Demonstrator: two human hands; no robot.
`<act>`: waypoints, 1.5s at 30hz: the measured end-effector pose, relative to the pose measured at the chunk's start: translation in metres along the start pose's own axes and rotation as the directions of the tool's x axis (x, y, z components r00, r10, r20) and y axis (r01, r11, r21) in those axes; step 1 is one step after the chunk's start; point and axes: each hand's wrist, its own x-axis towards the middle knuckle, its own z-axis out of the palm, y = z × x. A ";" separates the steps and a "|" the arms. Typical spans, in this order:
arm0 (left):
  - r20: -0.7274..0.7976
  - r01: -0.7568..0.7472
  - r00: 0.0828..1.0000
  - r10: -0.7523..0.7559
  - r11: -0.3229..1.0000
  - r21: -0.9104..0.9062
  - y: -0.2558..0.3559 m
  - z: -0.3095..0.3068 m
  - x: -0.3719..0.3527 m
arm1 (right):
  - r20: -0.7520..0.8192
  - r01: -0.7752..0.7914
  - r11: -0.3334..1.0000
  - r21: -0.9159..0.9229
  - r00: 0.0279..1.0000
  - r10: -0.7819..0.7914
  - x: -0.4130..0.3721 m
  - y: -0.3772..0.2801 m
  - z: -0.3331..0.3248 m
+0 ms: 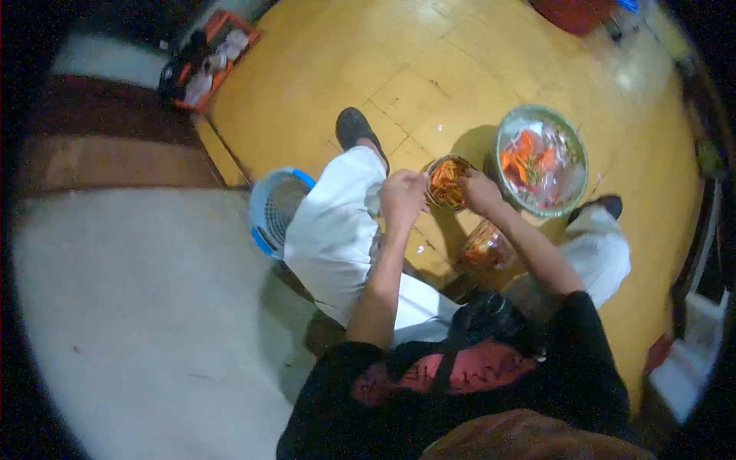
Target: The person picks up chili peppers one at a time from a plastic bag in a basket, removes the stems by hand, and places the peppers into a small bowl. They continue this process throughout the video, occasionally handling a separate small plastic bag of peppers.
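Note:
A small round container (433,201) packed with orange vegetable strips (445,181) is between my two hands, low in front of my knees. My left hand (404,198) is closed at its left rim. From the right, my right hand (481,192) reaches over the opposite rim, its curled fingers among the strips and partly hidden. A second clear container (488,245) with similar orange contents stands nearer to me, below my right forearm. To the right is a green basin (581,175) holding orange pieces, pale slices and what looks like clear plastic.
A blue perforated basket (264,215) stands beside my left leg. An orange crate (205,88) with pale items is at the far left. A red tub (575,11) is at the back right. The floor is yellow tile (307,69), with a raised grey surface (138,307) on the left.

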 end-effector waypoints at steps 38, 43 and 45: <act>0.064 -0.275 0.956 0.287 0.949 -0.152 0.069 0.049 -0.048 | 0.094 -0.094 0.012 0.995 0.995 0.018 0.019 -0.013 0.024; 0.332 -0.056 0.914 0.232 0.885 -0.463 0.090 0.107 -0.036 | -0.009 0.215 0.964 0.159 0.976 -0.216 -0.077 -0.027 -0.110; 0.380 -0.022 0.891 0.248 0.860 -0.510 0.084 0.117 -0.038 | 0.234 -0.048 0.934 0.353 0.971 -0.038 -0.104 -0.011 -0.132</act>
